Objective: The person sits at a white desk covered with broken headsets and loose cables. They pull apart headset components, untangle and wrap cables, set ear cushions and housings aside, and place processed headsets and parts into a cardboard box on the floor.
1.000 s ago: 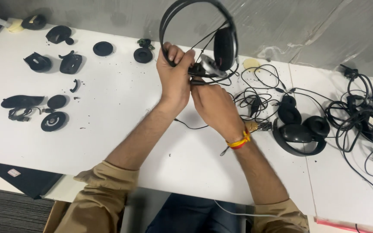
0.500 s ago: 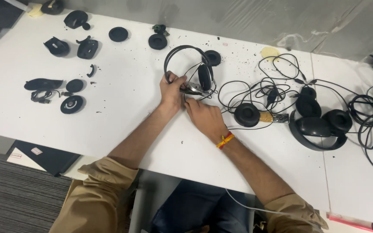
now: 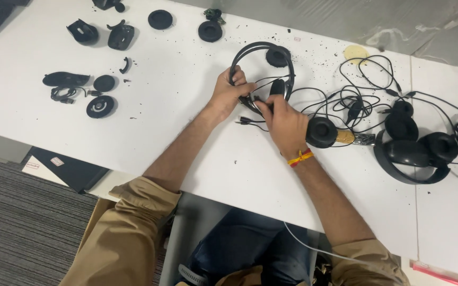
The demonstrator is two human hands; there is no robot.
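Black headset (image 3: 263,66) lies on the white tabletop (image 3: 186,122), its band looping away from the fingers toward the far edge. Left hand (image 3: 229,95) has its fingers closed around the near end of the band. Right hand (image 3: 282,122) has its fingers pinched on the lower earpiece area just beside the left; the exact contact is hidden by the knuckles. A thin cable (image 3: 247,123) trails from under the fingers. Just right of the right hand rests a round black ear pad (image 3: 322,131); further right, a second headset (image 3: 414,151) among tangled cords (image 3: 367,90). Well to the left of the left hand, dismantled black parts (image 3: 99,106) are spread out.
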